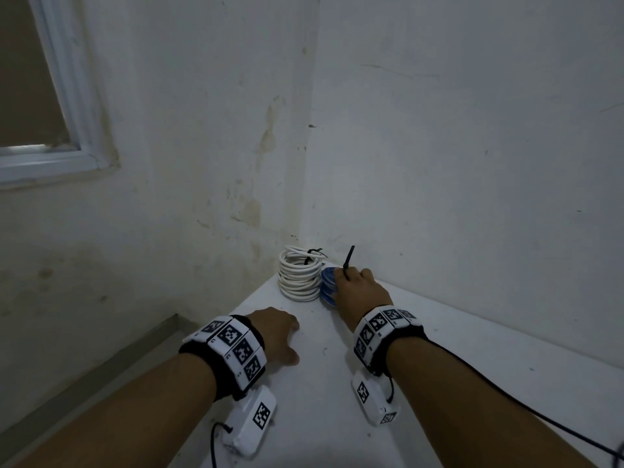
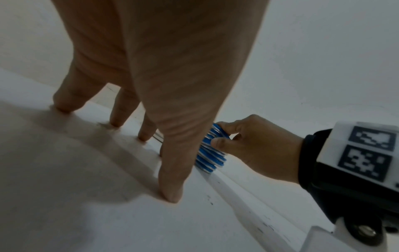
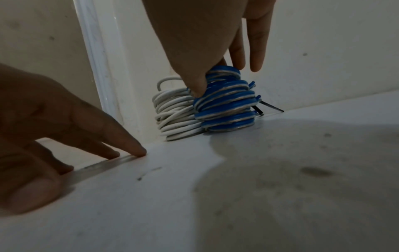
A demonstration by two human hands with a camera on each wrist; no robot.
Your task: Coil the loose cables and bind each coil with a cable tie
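A blue cable coil (image 1: 327,287) (image 2: 212,150) (image 3: 226,102) stands in the far corner of the white table (image 1: 439,383), touching a white cable coil (image 1: 299,278) (image 3: 175,116) on its left. My right hand (image 1: 358,288) (image 3: 207,56) grips the blue coil from above, thumb on its near side and fingers over the top. A black cable tie (image 1: 347,260) sticks up beside that hand, and black tie ends (image 3: 270,107) show behind the blue coil. The white coil carries a black tie (image 1: 312,255). My left hand (image 1: 277,336) (image 2: 138,109) (image 3: 71,133) rests on the table with straight fingertips, holding nothing.
Two white walls (image 1: 472,130) meet in a corner right behind the coils. The table's left edge (image 1: 236,309) drops off next to my left hand. A window frame (image 1: 67,130) is set in the left wall. Black wires (image 1: 540,417) trail from the wrist units.
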